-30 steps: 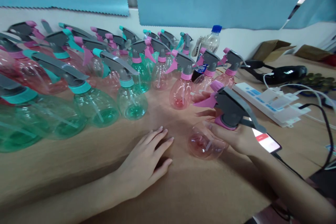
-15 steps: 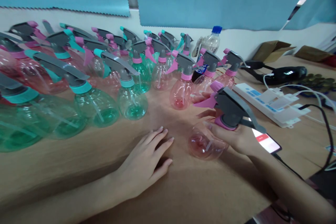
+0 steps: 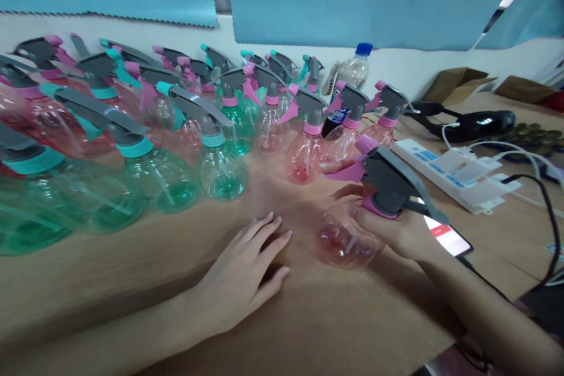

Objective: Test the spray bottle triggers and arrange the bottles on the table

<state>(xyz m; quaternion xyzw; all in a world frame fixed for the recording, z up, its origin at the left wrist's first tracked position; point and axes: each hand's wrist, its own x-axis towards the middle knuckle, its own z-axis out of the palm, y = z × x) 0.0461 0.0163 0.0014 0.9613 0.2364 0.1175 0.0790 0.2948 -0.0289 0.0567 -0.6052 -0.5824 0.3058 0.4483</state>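
My right hand [image 3: 396, 232] is wrapped round the neck of a pink spray bottle [image 3: 341, 241] with a grey head and pink trigger. Its fingers lie partly hidden behind the bottle, near the trigger. My left hand [image 3: 247, 270] rests flat on the wooden table [image 3: 282, 323], fingers spread, holding nothing, to the left of that bottle. Just beyond stands another pink spray bottle [image 3: 304, 155]. A green spray bottle [image 3: 222, 173] with a turquoise collar is the nearest one to my left hand's far side.
Several more pink and green spray bottles [image 3: 161, 179] crowd the left and back. A drink bottle with a blue cap [image 3: 359, 64] stands behind. To the right are a white power strip [image 3: 445, 170] with cables, a lit phone [image 3: 447, 238], a black device [image 3: 480, 124] and a cardboard box [image 3: 458, 85].
Both hands stay in nearly the same place. The held spray bottle's head has shifted very slightly to the right; the other bottles have not moved.
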